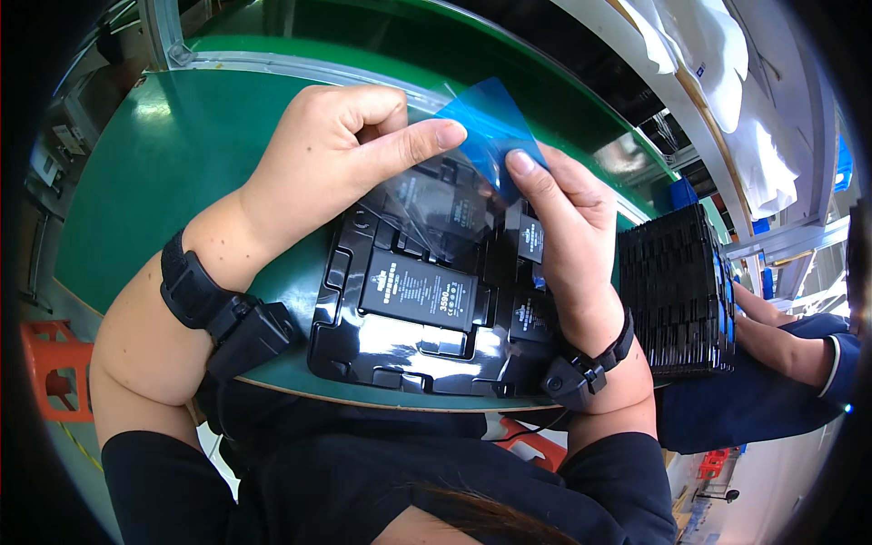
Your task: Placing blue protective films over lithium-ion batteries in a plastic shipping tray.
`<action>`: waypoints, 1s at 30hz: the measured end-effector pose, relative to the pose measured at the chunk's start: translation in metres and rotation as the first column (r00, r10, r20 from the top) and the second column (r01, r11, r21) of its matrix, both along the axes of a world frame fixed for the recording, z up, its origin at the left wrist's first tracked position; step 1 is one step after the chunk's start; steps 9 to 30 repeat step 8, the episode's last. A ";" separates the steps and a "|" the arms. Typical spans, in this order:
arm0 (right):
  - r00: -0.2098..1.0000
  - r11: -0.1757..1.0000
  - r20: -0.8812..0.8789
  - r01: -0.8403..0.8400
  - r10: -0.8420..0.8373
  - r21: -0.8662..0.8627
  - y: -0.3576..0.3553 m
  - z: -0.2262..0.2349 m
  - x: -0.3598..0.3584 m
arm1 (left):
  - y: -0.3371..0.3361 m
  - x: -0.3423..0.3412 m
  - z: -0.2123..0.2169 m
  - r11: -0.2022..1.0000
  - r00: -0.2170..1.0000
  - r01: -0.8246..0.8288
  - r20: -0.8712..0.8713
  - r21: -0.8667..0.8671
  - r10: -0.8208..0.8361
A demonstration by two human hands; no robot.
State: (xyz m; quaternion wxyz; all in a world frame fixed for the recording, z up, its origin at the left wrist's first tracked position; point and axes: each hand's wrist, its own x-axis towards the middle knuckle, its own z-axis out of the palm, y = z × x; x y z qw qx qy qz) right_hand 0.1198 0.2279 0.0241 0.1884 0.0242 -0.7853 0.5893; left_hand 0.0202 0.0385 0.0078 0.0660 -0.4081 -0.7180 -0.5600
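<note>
The blue film [490, 118] is held up above the far part of a black tray [345, 309], pinched between the two hands. Its long axis runs from near-right to far-left, with one corner pointing away toward the far edge of the counter [163, 154]; the sheet is tilted and slightly curled. A clear, glossy layer [427, 213] is seen hanging from it down toward the tray.

The left hand [341, 150] is brought in from the left, the wrist bent, the fingers curled into a loose fist, and the thumb laid out straight to the right so that its tip is pressed on the film's left edge. The right hand [572, 227] is raised from the near right, its fingers closed on the film's near edge, one fingertip resting flat on the blue surface. A black strap is worn on each wrist.

A black battery [420, 291] with pale print is seated in the tray's middle compartment, and smaller dark parts lie to its right. A stack of black trays [677, 291] stands just right of the right hand, and another person's blue sleeve [799, 350] is seen beyond it.
</note>
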 end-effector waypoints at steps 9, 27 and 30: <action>0.994 0.993 -0.023 0.106 -0.107 -0.043 0.003 0.003 0.000 | 0.003 -0.001 -0.003 0.994 0.986 0.111 0.125 -0.016 -0.108; 0.994 0.993 -0.023 0.106 -0.107 -0.043 0.003 0.003 0.000 | 0.003 -0.001 -0.003 0.994 0.986 0.111 0.125 -0.016 -0.108; 0.994 0.993 -0.023 0.106 -0.107 -0.043 0.003 0.003 0.000 | 0.003 -0.001 -0.003 0.994 0.986 0.111 0.125 -0.016 -0.108</action>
